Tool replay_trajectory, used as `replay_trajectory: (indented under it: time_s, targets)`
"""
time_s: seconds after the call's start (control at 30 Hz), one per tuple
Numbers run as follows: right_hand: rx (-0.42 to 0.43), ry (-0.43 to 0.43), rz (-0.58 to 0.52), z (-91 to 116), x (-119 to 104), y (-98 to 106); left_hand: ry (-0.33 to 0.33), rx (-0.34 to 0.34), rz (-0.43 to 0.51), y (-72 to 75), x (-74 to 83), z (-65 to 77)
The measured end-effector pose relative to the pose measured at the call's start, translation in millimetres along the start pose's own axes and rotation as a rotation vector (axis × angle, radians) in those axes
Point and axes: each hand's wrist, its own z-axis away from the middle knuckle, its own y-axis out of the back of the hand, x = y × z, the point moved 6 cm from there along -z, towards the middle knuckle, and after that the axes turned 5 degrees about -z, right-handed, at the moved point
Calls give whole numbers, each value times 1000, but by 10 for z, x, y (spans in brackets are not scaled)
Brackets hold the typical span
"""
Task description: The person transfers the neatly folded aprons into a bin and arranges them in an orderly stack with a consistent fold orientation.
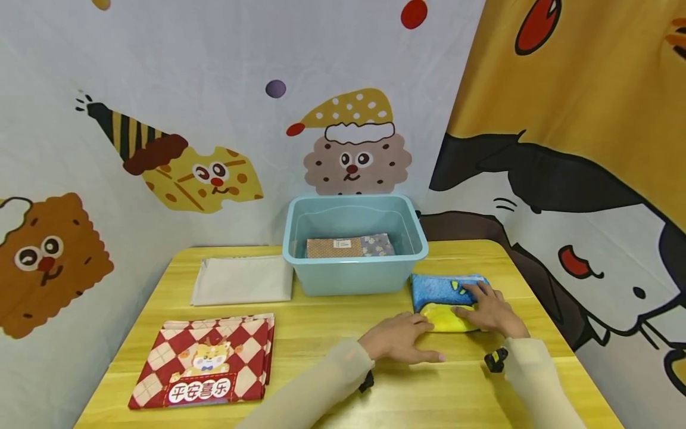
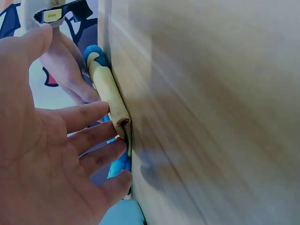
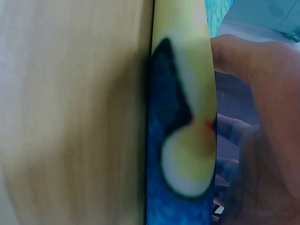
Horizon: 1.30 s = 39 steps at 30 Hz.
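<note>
A folded blue and yellow cloth (image 1: 440,289) lies on the right side of the table, its yellow part towards the near edge. My right hand (image 1: 495,311) rests on its right portion with the fingers spread. Close up in the right wrist view, the cloth's thick folded edge (image 3: 185,159) runs beside that hand (image 3: 269,108). My left hand (image 1: 398,338) reaches the cloth's left end with extended fingers and the thumb apart. From the left wrist, the fingertips of this hand (image 2: 61,145) meet the rolled yellow edge (image 2: 107,89) just above the tabletop.
A light blue bin (image 1: 356,277) stands at the back middle, holding folded patterned fabric (image 1: 334,248). Left of it lies a folded off-white cloth (image 1: 241,281). A red checkered folded cloth (image 1: 203,363) with a cartoon animal sits at the front left of the wooden table (image 1: 321,339).
</note>
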Motion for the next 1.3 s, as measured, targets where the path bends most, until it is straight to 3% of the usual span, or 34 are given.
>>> replay_trajectory:
  time_s: [0.43,0.73,1.3]
  targets:
    - [40,24,29,185,-74,-48,-26,22,-33,-51,84,155]
    - [55,34,61,253,-178,-93,-39,-3,-31,-30,82,298]
    - [82,34,64,361,-456,-223,-113,58,-3,-62,-33,639]
